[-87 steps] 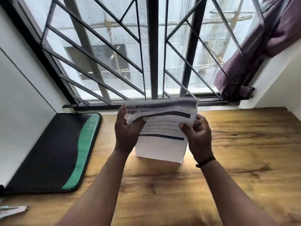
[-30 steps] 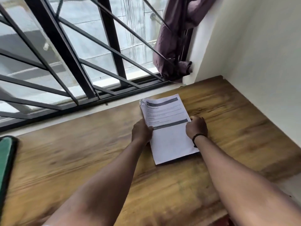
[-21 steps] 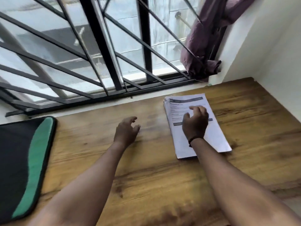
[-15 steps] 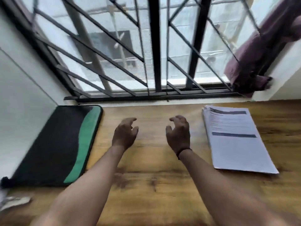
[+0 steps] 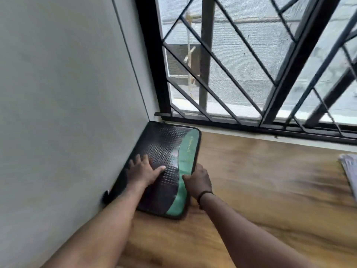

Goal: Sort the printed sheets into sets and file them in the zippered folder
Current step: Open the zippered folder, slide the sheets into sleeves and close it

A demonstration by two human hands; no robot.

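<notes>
The zippered folder (image 5: 164, 149), black with a green band along its right side, lies shut on the wooden table in the corner by the left wall. My left hand (image 5: 143, 172) rests flat on its black textured top, fingers spread. My right hand (image 5: 197, 179) curls around the folder's right green edge, thumb on top. The stack of printed sheets (image 5: 349, 169) lies at the far right edge of the view, mostly cut off.
A grey wall (image 5: 67, 93) stands close on the left. A barred window (image 5: 251, 64) runs along the back of the wooden table (image 5: 260, 180). A small dark object (image 5: 105, 196) sits by the wall at the folder's near left corner.
Both hands set the sheets down on the right, left them and moved left onto the folder. The view has swung left with them.
</notes>
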